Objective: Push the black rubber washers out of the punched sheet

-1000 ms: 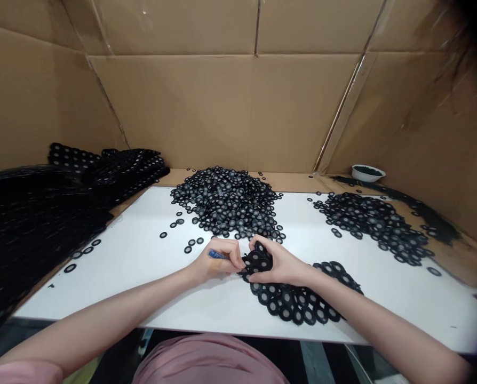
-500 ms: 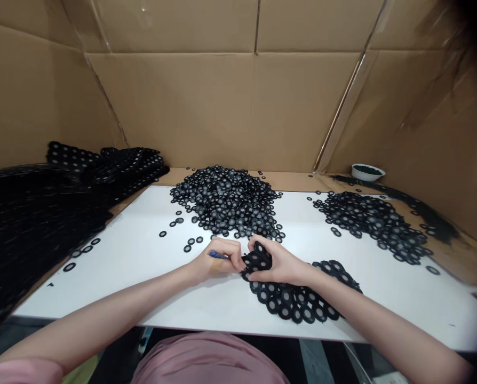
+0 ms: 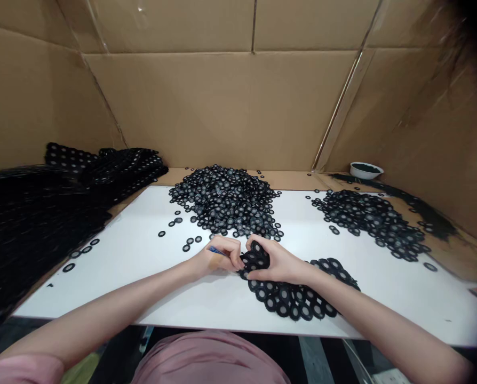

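Observation:
A mesh of joined black rings point(image 3: 294, 301) lies on the white board, partly under my right forearm. Its left end is bunched up in my right hand point(image 3: 278, 261), between thumb and fingers. My left hand point(image 3: 222, 255) is closed around a thin blue tool point(image 3: 216, 250), whose handle shows above the fingers. The fingertips of that hand touch the left edge of the bunched rings. Whatever tip the tool has is hidden. Just beyond both hands rises a big pile of loose black rings point(image 3: 226, 197).
A second ring pile point(image 3: 370, 216) is at the right, near a white bowl point(image 3: 365, 170) of dark bits. Dark strands point(image 3: 430, 213) lie beside it. Black ring fabric point(image 3: 34, 213) is heaped at the left. Cardboard walls point(image 3: 222, 106) surround the white board point(image 3: 142, 224).
The blue tool's handle in my left hand has tilted slightly. My right hand keeps its hold on the ring mesh. The whole view has shifted a little.

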`<state>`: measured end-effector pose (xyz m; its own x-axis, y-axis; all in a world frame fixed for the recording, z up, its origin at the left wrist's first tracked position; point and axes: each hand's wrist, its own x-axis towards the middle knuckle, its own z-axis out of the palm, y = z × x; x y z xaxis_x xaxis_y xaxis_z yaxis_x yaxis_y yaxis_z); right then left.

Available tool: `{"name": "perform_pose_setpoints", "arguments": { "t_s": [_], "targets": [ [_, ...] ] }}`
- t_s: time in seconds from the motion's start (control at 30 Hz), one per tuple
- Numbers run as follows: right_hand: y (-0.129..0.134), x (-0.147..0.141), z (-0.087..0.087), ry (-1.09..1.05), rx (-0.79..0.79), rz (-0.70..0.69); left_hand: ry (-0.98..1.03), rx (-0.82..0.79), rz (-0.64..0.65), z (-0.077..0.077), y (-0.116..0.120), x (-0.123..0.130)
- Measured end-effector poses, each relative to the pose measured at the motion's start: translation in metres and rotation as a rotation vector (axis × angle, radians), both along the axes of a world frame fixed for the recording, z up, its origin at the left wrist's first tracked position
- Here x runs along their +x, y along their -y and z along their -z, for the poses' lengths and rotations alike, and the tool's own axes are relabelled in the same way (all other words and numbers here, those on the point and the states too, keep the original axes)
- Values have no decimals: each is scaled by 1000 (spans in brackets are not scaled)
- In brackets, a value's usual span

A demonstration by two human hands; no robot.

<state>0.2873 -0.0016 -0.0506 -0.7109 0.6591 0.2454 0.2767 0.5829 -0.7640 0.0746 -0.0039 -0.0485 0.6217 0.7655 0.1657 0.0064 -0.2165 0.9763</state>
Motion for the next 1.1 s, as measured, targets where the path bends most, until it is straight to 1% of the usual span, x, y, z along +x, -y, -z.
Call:
{"name": "perform_pose_setpoints", "arguments": {
  "t_s": [0.33,0.6,0.93,1.1],
  "targets": [
    [1,0,-3,10,4,-5,25,-124,-19,9,-1,0],
    [1,0,-2,12,4,-16,29,-203,-34,9,0,2],
    [1,0,-2,18,15,-10,-10,-229,-17,7,1,1],
    [1,1,0,29,28,-2,-49,-220,39,6,5,2]
  ]
}}
